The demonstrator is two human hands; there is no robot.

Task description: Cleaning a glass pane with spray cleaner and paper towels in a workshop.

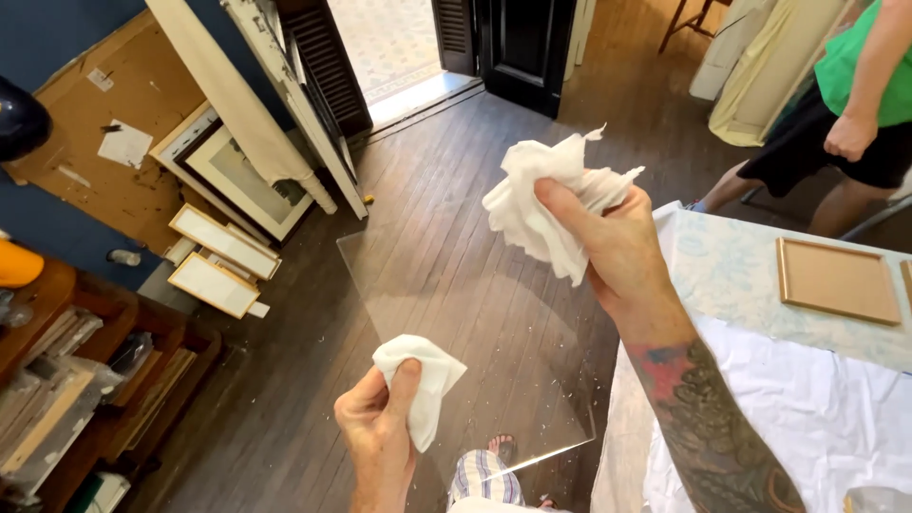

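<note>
The clear, thin rectangular glass pane (475, 342) hangs above the wooden floor (285, 399), left hand (380, 423) pinching its near edge through white paper (423, 380); right hand (613, 242) clutches a crumpled towel (541, 204). Stiff, slippery, fragile: best held by edges.

Left hand (380, 418) low, fingers pinched shut — right hand (608, 237) raised, clenched.

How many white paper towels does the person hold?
2: a crumpled paper towel in the right hand, and a folded paper towel in the left hand against the glass pane.
</note>
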